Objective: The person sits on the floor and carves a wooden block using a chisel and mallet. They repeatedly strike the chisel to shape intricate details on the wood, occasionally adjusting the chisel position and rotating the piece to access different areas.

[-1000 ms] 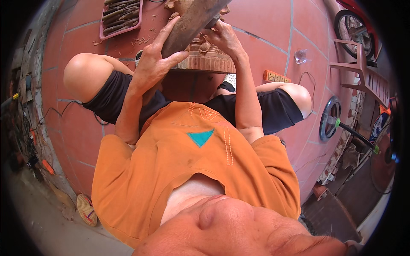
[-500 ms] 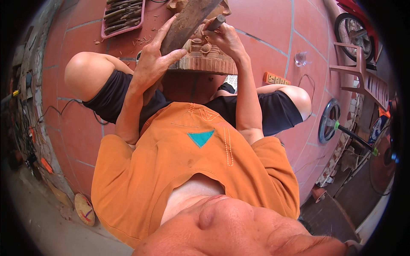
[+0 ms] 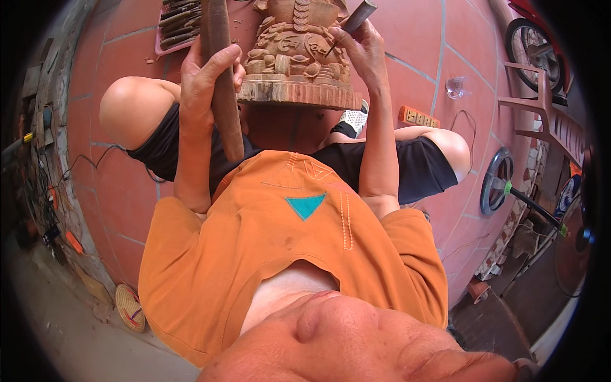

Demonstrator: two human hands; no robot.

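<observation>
A carved wooden sculpture (image 3: 286, 48), with rounded reliefs and a rough-sawn base, stands on the tiles in front of my crossed legs. My left hand (image 3: 207, 73) is closed around a long, flat wooden mallet (image 3: 228, 118), which is held left of the carving and apart from it. Right of the carving, my right hand (image 3: 368, 57) grips a chisel (image 3: 360, 15) by its shaft, fingers pinched. The chisel's handle sticks up past the hand, and its thin blade slants down to the carving's right side. Whether the tip touches the wood is hard to make out.
At the back left, a pink tray (image 3: 158, 43) holds several carving tools. An orange power strip (image 3: 419, 117) lies beyond my right knee, with a clear glass (image 3: 454, 87) farther off. A plastic chair (image 3: 541, 102), a motorbike wheel (image 3: 536, 54) and a round-based stand (image 3: 496, 180) are at right.
The mallet has swung left off the front of the carving, so the reliefs show. My right hand and the chisel have shifted slightly right, and the blade has come into view.
</observation>
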